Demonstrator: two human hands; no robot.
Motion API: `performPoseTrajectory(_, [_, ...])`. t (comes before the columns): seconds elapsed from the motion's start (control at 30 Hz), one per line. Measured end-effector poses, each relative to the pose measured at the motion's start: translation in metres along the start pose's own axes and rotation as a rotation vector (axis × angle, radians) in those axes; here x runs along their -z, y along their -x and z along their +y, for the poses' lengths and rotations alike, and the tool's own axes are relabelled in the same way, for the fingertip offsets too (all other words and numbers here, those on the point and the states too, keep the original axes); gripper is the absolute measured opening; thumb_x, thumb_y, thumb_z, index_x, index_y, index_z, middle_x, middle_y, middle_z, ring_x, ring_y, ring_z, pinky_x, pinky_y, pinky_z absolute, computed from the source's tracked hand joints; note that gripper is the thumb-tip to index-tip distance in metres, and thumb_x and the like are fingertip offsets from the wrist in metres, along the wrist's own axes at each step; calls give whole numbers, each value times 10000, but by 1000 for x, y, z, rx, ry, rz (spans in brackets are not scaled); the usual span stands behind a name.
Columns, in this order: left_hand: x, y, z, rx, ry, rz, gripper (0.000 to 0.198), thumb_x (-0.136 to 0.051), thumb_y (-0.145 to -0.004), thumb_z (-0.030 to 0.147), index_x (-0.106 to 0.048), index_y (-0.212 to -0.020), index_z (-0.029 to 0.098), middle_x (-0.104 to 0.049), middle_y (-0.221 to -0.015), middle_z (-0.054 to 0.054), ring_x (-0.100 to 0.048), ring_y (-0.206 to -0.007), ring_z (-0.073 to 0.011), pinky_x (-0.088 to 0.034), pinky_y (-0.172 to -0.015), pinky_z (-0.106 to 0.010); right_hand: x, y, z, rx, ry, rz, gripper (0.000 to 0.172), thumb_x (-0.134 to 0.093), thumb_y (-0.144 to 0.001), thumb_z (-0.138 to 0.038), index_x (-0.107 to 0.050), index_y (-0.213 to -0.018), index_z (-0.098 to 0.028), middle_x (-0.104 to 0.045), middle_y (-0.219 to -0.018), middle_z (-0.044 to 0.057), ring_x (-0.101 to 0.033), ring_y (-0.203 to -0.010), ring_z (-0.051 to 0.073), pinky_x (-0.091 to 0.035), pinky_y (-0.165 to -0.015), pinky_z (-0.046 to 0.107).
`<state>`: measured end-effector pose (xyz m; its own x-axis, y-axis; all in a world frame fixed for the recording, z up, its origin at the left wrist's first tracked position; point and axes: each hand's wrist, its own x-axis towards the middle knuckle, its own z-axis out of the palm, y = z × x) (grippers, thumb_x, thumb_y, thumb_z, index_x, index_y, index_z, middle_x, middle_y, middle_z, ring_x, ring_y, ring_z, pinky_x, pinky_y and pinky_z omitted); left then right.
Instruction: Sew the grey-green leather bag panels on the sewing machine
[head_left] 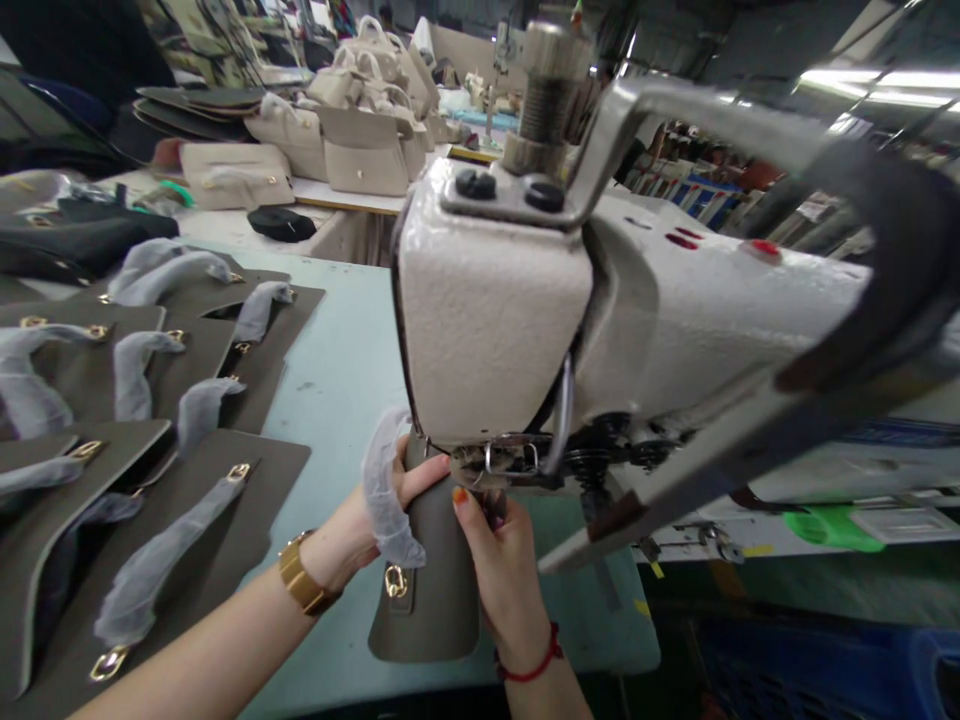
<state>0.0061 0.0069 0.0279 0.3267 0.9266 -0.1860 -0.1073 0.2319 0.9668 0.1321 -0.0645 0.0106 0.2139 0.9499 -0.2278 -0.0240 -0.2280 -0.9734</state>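
Under the head of the sewing machine (pixel 525 300), near the table's (pixel 337 370) front edge, the left hand (pixel 367 525) and right hand (pixel 506 570) both grasp an olive bag panel (pixel 431 590) with a wrapped strap (pixel 386 490). Similar panels (pixel 150 400) crowd the left; bare tabletop lies between them. Finished cream bags (pixel 360 130) stand far behind.
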Motion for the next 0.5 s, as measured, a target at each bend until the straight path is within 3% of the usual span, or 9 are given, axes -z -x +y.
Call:
performPoseTrajectory(0.13, [3,-4,-2,36,35,-11,452,-739,-704,432,-669,-1080,191,-672,-1162,-89,-627,-1073,-293,-540,-897,-332,-3,0,-1,31,-33,2,393,-587,-856,-431,-648,-1104,-132,-698,-982,83,-623,-899,212,-488,-733,259])
performPoseTrajectory(0.2, [4,-3,0,58,81,-17,465,-777,-665,418,-679,-1059,191,-701,-1088,-84,-657,-1010,-279,-555,-859,-321,-3,1,-3,40,-23,8,412,-583,-858,-436,-640,-1140,-142,-698,-967,78,-622,-860,206,-483,-703,256])
performPoseTrajectory(0.33, [11,0,2,305,213,-96,462,-834,-579,414,-711,-949,165,-743,-874,-91,-706,-822,-271,-588,-720,-334,5,1,-6,53,74,22,371,-568,-858,-475,-696,-924,-133,-677,-812,52,-595,-741,180,-443,-630,239])
performPoseTrajectory(0.43, [16,2,-2,486,294,-181,406,-811,-633,377,-718,-934,121,-744,-872,-132,-714,-816,-279,-587,-741,-368,11,-1,-8,62,158,74,397,-544,-867,-492,-664,-783,-123,-633,-727,35,-562,-694,158,-405,-606,228])
performPoseTrajectory(0.5, [17,1,-5,518,330,-195,342,-788,-672,356,-722,-904,113,-744,-876,-140,-718,-796,-271,-588,-741,-371,13,-2,-10,78,176,86,405,-517,-883,-486,-632,-724,-132,-599,-671,22,-548,-691,155,-382,-589,224])
